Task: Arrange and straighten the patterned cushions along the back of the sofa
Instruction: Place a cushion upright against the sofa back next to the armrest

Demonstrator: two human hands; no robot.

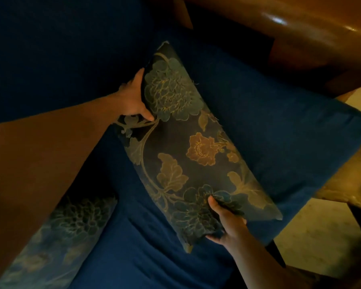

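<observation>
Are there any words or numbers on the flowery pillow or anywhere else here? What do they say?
None: no words, numbers or labels show anywhere.
The floral cushion, held by the left hand and the right hand, carries only flowers and leaves.
The second floral cushion is blurred, showing only a pattern.
The blue sofa and the wooden armrest are plain.

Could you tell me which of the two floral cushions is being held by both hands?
The central floral cushion, gripped by the left hand and right hand; the other cushion lies untouched at lower left.
</observation>
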